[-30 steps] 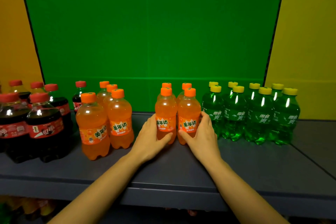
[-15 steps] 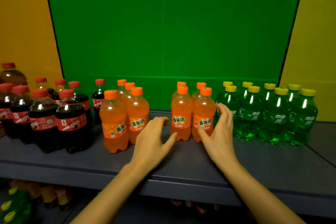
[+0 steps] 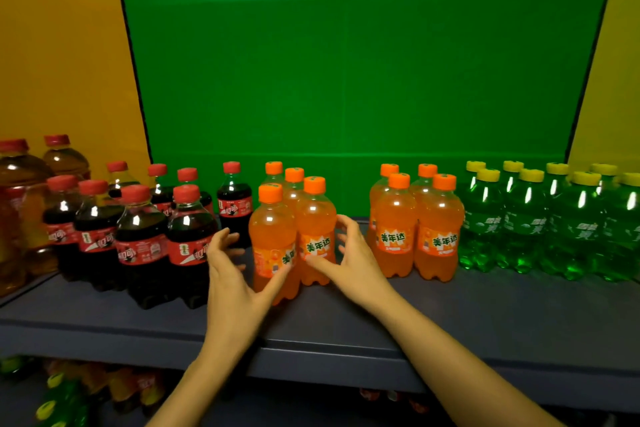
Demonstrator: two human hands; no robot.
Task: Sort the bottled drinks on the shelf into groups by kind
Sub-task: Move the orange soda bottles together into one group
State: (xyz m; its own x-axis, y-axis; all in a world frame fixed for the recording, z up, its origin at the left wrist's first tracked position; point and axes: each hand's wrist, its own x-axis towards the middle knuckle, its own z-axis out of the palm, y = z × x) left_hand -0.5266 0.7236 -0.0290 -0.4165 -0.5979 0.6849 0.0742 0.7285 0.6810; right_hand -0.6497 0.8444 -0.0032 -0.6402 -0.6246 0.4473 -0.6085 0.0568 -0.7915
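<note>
Wide and spread, the left hand (image 3: 235,274) and the right hand (image 3: 349,260) sit one on each side of the near bunch of orange bottles (image 3: 311,218), just left of the middle of the frame. The left thumb touches the front bottle. The right thumb lies on the next bottle's label and its fingers bend round the side. I cannot tell if it is squeezing.

These bottles look full, so I think they are a bit heavy. They are smooth, round plastic and could slip or tip over. The best place to hold is low, round the fat part by the label, not up at the cap.

More orange bottles (image 3: 412,225) stand right of the middle, with a gap between the two bunches. Cola bottles (image 3: 138,236) are on the left, and green bottles (image 3: 526,225) are on the right. All stand on a flat grey shelf (image 3: 485,315). Behind them is a green board (image 3: 346,80) with yellow walls (image 3: 52,45) at both sides.
</note>
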